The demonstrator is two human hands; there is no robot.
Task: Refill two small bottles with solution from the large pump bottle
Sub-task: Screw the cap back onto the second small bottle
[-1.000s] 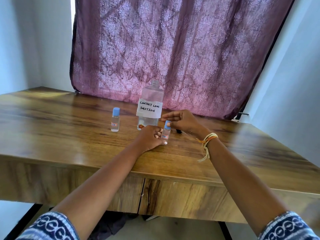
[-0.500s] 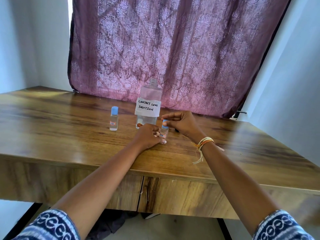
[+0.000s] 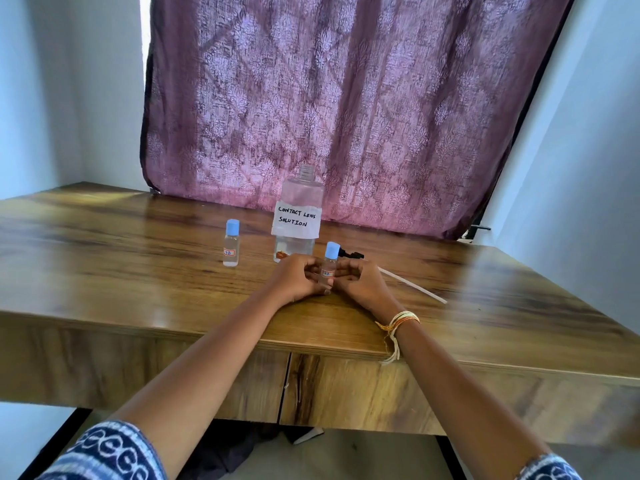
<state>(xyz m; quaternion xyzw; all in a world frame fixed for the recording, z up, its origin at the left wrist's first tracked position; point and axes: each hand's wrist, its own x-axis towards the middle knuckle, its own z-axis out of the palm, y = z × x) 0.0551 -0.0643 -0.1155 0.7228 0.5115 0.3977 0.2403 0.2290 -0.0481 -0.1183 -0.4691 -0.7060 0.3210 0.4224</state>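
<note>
Large bottle [image 3: 298,216], frame centre, labelled "CONTACT LENS SOLUTION", uncapped. Left hand [image 3: 298,279] and right hand [image 3: 358,282] both grip small bottle [image 3: 329,266] on desk [image 3: 138,271].

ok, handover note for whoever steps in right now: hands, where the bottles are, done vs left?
Left hand and right hand: both grip the near small bottle, upright on the table, blue cap on.
Second small bottle: stands free to the left, capped.
Large bottle: behind the hands, neck open, little liquid left. Its pump lies on the table to the right.
Done: pump removed. Fill levels of the small bottles can't be judged.
Left: probably uncap, refill and recap whichever still needs it, then refit the pump.
</note>
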